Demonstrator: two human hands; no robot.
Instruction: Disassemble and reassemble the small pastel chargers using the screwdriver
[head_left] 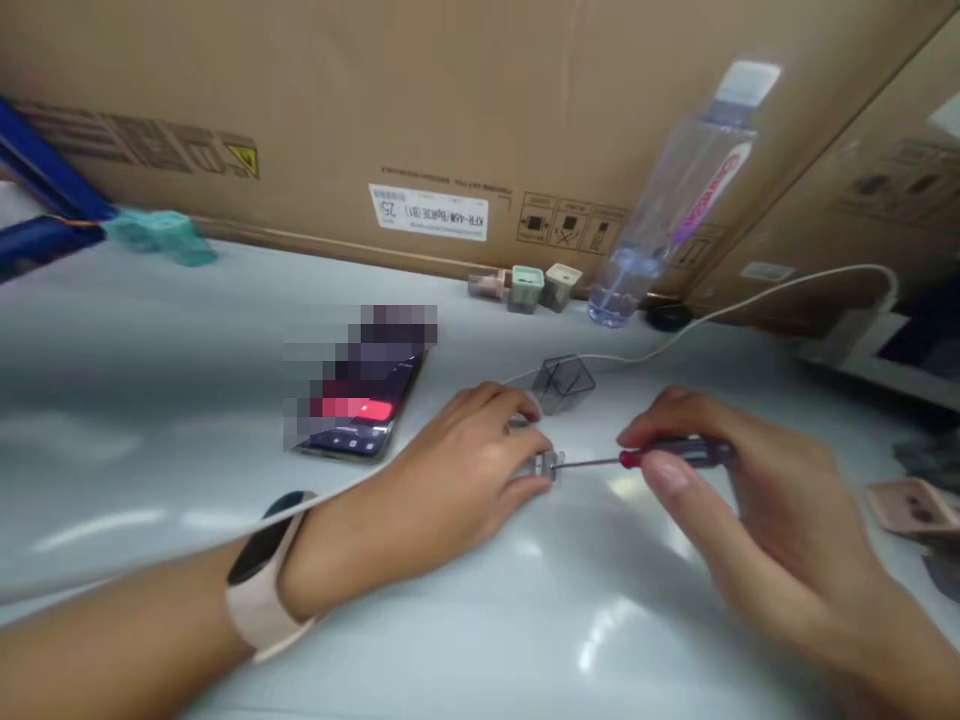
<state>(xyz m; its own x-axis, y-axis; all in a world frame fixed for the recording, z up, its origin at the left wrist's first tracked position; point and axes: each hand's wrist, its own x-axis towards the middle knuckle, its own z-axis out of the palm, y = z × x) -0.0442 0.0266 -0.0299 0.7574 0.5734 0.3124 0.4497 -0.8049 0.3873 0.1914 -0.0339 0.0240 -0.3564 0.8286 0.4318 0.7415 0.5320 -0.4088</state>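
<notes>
Near the middle of the table, my left hand [457, 475] is closed around a small clear part [550, 465], pinching it between thumb and fingers against the surface; most of it is hidden. From the right, my right hand [757, 520] grips a screwdriver [694, 453] with a dark handle and a red collar. Its thin metal shaft points left, and the tip meets the clear part. Just beyond my left fingertips stands a transparent dark box-shaped case [564, 383]. A white cable [660, 352] passes behind it and lies across my left wrist.
A phone [367, 400] with a lit screen lies left of my hands. Three small pastel blocks [526, 288] and a tilted water bottle [660, 210] stand by a large cardboard box [300, 90]. Teal pieces [165, 235] lie far left, a pink piece [904, 505] at right.
</notes>
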